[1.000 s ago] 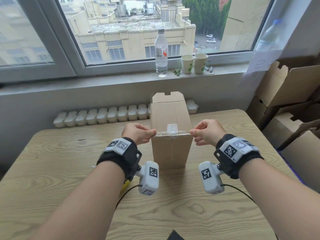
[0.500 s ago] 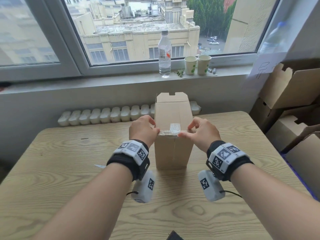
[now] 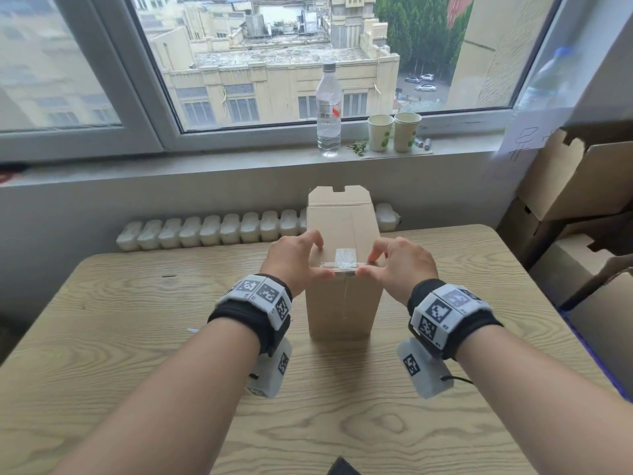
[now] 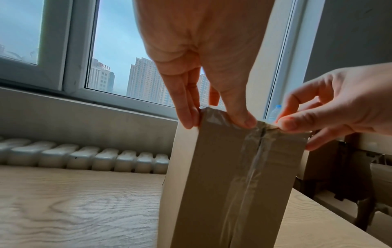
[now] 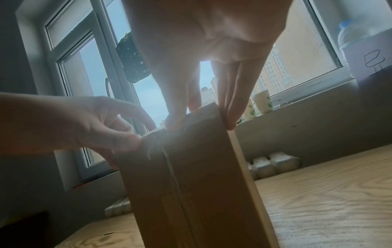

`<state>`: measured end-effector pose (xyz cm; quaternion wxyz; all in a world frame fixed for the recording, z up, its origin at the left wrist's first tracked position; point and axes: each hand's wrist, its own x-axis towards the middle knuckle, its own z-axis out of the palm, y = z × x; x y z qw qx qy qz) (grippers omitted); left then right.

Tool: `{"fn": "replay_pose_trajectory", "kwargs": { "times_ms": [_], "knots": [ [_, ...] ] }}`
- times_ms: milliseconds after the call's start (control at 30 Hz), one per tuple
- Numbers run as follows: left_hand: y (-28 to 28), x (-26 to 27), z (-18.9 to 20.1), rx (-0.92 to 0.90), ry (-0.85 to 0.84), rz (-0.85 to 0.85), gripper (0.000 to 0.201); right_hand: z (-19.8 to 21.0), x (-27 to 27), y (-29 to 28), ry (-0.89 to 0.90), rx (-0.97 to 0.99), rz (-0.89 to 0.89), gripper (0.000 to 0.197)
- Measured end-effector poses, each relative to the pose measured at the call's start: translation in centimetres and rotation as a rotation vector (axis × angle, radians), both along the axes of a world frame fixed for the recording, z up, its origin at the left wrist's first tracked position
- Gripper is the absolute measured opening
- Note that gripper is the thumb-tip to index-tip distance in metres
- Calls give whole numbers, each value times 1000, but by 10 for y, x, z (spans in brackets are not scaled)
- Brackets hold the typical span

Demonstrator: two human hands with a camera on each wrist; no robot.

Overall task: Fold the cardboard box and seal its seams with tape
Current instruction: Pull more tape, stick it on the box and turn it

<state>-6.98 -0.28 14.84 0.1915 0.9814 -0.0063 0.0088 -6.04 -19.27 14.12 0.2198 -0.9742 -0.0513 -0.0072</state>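
A tall, narrow brown cardboard box (image 3: 343, 269) stands upright near the middle of a pale wood-grain table (image 3: 137, 337), its far flap raised towards the window. A strip of clear glossy tape (image 3: 342, 264) lies across the near top edge, and the left wrist view shows more clear tape running down the seam of the near face. The left hand (image 3: 294, 262) grips the box's top left corner, thumb pressing the tape on the near edge and fingers curled over the top and left side. The right hand (image 3: 399, 265) mirrors it on the right corner, thumb on the tape, fingers down the right side. Behind, on the grey windowsill (image 3: 205, 162), stand a clear plastic water bottle (image 3: 329, 111) and two white paper cups (image 3: 394, 132). Stacked brown cartons (image 3: 582, 186) sit at the right.
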Motion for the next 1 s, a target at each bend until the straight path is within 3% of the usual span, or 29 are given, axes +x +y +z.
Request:
{"fn": "replay_pose_trajectory", "kwargs": {
  "times_ms": [200,300,367,667,800,1000],
  "knots": [
    [4,0,-1,-24,24,-15,47,0,4,-9,45,90,7,17],
    [1,0,-2,-76,47,2,66,3,3,-10,52,159,-37,31],
    [-1,-1,-5,-132,81,54,81,2,2,-5,50,135,-75,30],
    [2,10,-16,-290,182,134,104,-9,10,-9,88,201,38,21],
    [11,11,-18,-407,234,131,95,-12,13,-18,70,281,67,11],
    [13,5,-14,-632,286,155,83,-21,8,-24,78,498,32,19]
  ]
}}
